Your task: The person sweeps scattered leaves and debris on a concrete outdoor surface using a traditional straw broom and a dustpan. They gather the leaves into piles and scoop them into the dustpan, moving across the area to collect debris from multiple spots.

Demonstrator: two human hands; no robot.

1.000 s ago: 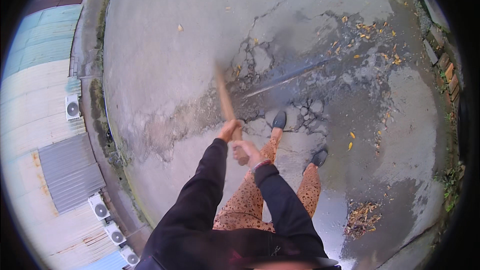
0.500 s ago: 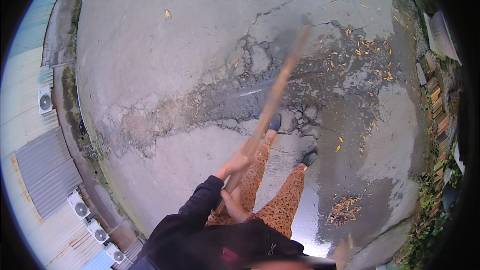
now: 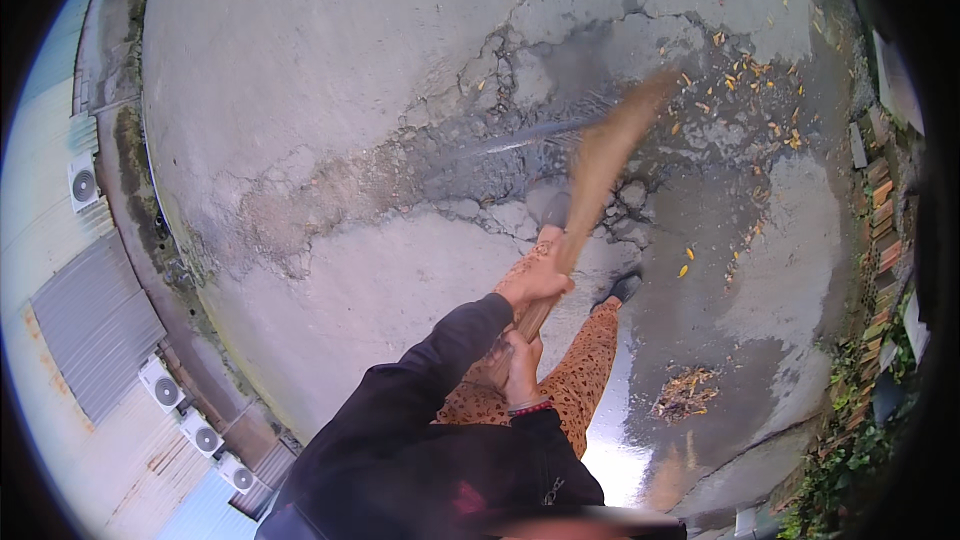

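Observation:
A long tan straw broom, smeared by motion, slants forward and right from my waist across the wet, broken pavement. My left hand is wrapped around it partway along, above my shin and foot. Closer to my body, my right hand, with a red bracelet at its wrist, closes on the lower part of the handle. Yellow fallen leaves lie scattered to the right of the broom's far end. Whether that end touches the ground is too blurred to tell.
Cracked concrete with shallow water runs across in front of my dark shoes. A leaf pile sits on wet ground at right. Stacked bricks and plants line the right edge; metal roofing and outdoor air-conditioner units are at left.
The broom's far end has swung right and a little nearer. Both hands have moved forward and to the right, still gripping the handle.

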